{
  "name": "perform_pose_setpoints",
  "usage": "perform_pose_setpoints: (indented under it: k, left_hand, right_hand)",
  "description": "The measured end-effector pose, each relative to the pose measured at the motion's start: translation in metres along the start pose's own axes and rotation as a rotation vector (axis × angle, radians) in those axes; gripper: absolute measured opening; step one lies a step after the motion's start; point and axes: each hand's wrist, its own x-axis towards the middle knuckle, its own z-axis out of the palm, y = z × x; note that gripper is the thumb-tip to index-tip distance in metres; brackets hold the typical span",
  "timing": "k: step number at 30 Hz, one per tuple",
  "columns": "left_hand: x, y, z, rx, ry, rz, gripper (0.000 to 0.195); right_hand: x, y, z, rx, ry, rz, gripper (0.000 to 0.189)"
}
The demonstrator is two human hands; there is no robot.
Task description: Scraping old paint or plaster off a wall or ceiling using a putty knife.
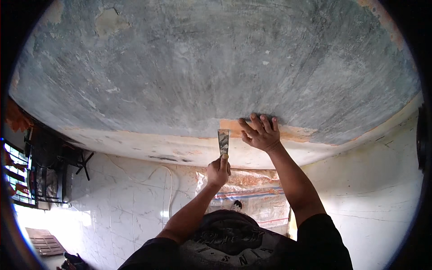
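My left hand (218,171) grips the handle of a putty knife (223,142), thumb laid along it. The knife's stained metal blade points up, its edge against the wall at the lower border of a bare orange strip (230,127). To the right, my right hand (261,132) rests on the wall with fingers spread, holding nothing. Its palm covers part of the orange strip, and the fingertips reach the grey plaster. Grey, scraped plaster (189,67) fills the wall above. Below the strip runs a band of cream paint (182,146) with dark scuffs.
A woven plastic sheet (249,202) with orange debris lies on the floor at the wall's foot. A pale cable (172,182) curves over the white marbled tiles (118,192). Black furniture (50,168) stands at left. A pale side wall (364,189) closes the right.
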Motion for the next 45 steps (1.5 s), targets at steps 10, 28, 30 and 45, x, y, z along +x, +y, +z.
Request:
perform_pose_setpoints:
  k: [10, 28, 30, 45]
  left_hand:
    - [-0.006, 0.015, 0.0, 0.089, 0.046, 0.077, 0.054]
    - [-0.015, 0.008, 0.004, -0.055, 0.009, -0.038, 0.053]
    - [-0.016, -0.001, 0.001, -0.035, 0.021, -0.026, 0.053]
    - [-0.01, 0.011, -0.001, -0.05, -0.011, -0.008, 0.053]
  right_hand:
    - [0.001, 0.0, -0.005, 0.025, -0.01, 0.023, 0.058]
    - [0.0, -0.002, -0.006, 0.018, -0.003, 0.02, 0.06]
    - [-0.003, -0.006, -0.006, 0.024, -0.012, 0.024, 0.06]
    - [-0.002, -0.005, -0.005, 0.047, 0.001, 0.049, 0.06]
